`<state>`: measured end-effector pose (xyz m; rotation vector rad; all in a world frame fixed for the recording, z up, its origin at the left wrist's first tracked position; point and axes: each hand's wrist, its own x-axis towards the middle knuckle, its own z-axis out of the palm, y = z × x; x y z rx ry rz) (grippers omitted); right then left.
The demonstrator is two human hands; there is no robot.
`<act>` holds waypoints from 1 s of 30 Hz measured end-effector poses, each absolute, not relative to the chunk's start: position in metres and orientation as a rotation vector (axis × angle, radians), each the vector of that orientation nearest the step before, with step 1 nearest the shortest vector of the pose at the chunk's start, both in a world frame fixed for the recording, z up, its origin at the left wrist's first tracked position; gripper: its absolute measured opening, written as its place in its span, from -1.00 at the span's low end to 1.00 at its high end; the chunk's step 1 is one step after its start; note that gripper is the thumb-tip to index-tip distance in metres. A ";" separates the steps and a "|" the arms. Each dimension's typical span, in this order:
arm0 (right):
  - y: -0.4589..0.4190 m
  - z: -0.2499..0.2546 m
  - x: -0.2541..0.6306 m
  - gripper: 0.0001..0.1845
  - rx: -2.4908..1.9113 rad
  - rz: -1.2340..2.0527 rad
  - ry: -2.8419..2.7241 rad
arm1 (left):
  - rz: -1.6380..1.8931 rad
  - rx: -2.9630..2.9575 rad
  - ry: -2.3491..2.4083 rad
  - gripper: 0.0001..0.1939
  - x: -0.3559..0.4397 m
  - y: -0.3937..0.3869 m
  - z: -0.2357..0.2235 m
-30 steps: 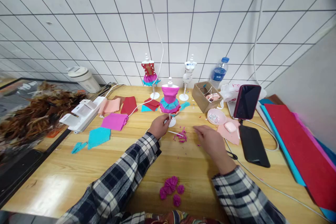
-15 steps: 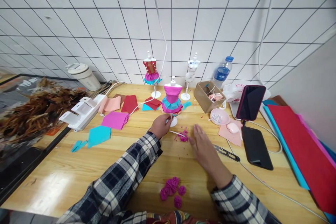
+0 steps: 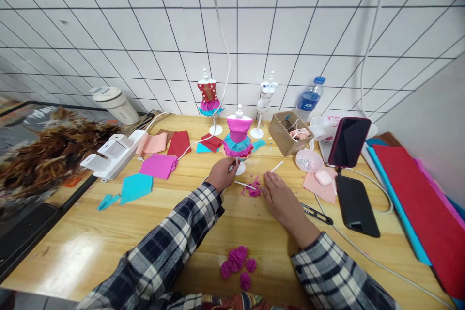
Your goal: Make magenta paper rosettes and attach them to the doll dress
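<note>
My left hand (image 3: 222,174) pinches the white post of a small dress-form mannequin (image 3: 239,130), just above its round base. The mannequin stands upright in a magenta top and a ruffled skirt of blue, pink and red. My right hand (image 3: 285,203) lies on the table with its fingers stretched out and nothing in them. Just past its fingertips is a short white stick (image 3: 277,166); whether they touch it I cannot tell. Between the hands are a pile of magenta scraps (image 3: 254,188) and a thin white stick (image 3: 245,185). Several magenta fabric rosettes (image 3: 236,259) lie close to me.
Behind stand a red-topped mannequin (image 3: 208,97) and a white one (image 3: 267,97). To the right are a cardboard box (image 3: 286,143), a pink bowl (image 3: 308,160), black thread snips (image 3: 317,214) and phones (image 3: 358,206). Folded fabrics (image 3: 160,165) and a power strip (image 3: 116,157) lie left.
The short white stick now shows beyond my right fingertips. The pink bowl sits slightly farther right. My left hand keeps its hold on the mannequin's post.
</note>
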<state>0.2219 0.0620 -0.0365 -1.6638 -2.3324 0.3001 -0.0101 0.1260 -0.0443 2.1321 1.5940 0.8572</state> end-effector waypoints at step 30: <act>0.041 -0.029 0.208 -0.63 -1.272 0.576 -2.139 | 0.795 2.240 1.805 -0.66 -0.051 0.091 -0.014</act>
